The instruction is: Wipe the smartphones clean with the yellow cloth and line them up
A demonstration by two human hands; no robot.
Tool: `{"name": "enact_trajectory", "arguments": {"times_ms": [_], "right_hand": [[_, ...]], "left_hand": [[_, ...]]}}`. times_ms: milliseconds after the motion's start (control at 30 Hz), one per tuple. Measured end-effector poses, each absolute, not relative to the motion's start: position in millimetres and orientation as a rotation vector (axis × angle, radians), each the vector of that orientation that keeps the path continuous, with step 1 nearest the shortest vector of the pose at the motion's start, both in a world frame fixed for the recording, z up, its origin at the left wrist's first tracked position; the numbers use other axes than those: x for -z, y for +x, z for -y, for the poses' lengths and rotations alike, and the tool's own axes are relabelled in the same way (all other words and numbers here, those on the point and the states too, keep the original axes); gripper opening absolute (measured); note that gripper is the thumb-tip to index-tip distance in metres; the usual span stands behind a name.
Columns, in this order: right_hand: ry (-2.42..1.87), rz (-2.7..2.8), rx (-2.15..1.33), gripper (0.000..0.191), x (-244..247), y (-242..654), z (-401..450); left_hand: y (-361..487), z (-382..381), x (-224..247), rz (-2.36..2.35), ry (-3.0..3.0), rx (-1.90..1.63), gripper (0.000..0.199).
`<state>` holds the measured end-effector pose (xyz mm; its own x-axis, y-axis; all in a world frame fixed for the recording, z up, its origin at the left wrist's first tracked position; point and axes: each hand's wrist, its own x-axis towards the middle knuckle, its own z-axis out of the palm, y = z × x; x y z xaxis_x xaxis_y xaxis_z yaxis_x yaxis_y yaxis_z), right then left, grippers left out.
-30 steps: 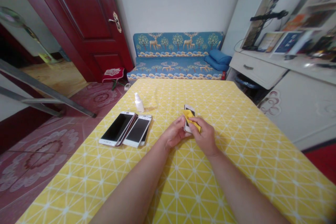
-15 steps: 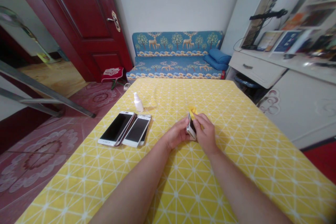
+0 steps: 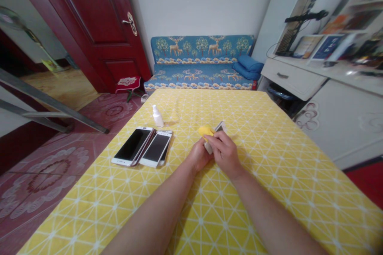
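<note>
A white smartphone (image 3: 221, 126) is held at a slant above the table, its lower end in my left hand (image 3: 200, 155). My right hand (image 3: 225, 152) pinches a yellow cloth (image 3: 206, 130) and lies across the phone, hiding the middle of it. The cloth bunches over the phone's left side, close to my left fingers. To the left lie two small stacks of phones: a larger white one (image 3: 134, 146) on top of one stack, and a smaller white one (image 3: 156, 148) on the other. Behind them stands a white spray bottle (image 3: 157, 116).
The table wears a yellow patterned cloth (image 3: 209, 215). Past its far edge is a blue sofa (image 3: 200, 73) with deer and trees. A white cabinet (image 3: 344, 115) stands at the right, a red stool (image 3: 128, 83) and door (image 3: 89, 20) at the left.
The phone has turned so its far end now leans to the right. My right hand and the yellow cloth have moved left across it. The stacked phones and the bottle have not moved.
</note>
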<state>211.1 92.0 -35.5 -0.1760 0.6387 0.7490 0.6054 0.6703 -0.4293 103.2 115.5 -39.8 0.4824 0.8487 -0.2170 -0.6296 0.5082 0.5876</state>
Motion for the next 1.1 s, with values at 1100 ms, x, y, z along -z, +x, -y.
{"name": "enact_trajectory", "arguments": {"times_ms": [1100], "right_hand": [[-1.29, 1.644, 0.048, 0.028, 48, 226, -104]], "left_hand": [[94, -122, 35, -0.409, 0.3, -1.056, 0.019]]}}
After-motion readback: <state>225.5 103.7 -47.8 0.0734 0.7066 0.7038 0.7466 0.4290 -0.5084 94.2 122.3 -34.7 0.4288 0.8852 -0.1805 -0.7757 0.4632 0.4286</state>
